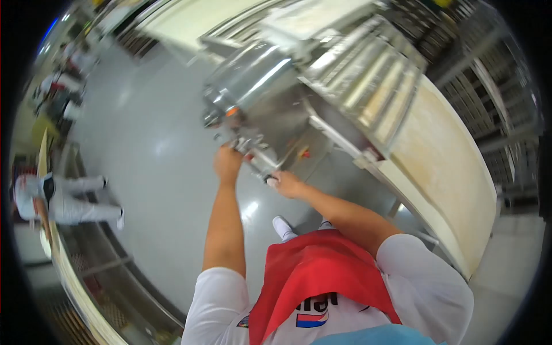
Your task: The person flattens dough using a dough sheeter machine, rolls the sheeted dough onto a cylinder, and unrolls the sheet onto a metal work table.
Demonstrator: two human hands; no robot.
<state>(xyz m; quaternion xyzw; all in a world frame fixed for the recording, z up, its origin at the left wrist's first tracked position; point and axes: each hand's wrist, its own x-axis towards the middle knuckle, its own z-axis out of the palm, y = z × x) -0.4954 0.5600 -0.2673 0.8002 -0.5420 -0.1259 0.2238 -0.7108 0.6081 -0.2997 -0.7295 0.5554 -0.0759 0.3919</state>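
Observation:
In front of me stands a large shiny steel machine with a rounded, drum-like upper part, blurred by motion. An orange spot shows on its near left side. A metal handle bar runs along its near edge. Both arms reach forward to it. My left hand is closed on the bar's left part, and my right hand is closed around its right end, by a dark grip. The fingers of the left hand are partly hidden and smeared.
To the right is a long pale-topped worktable bearing several metal trays or bars. Tall racks stand behind it. A person in white is at a counter on the left; other people are farther back. Grey floor lies between.

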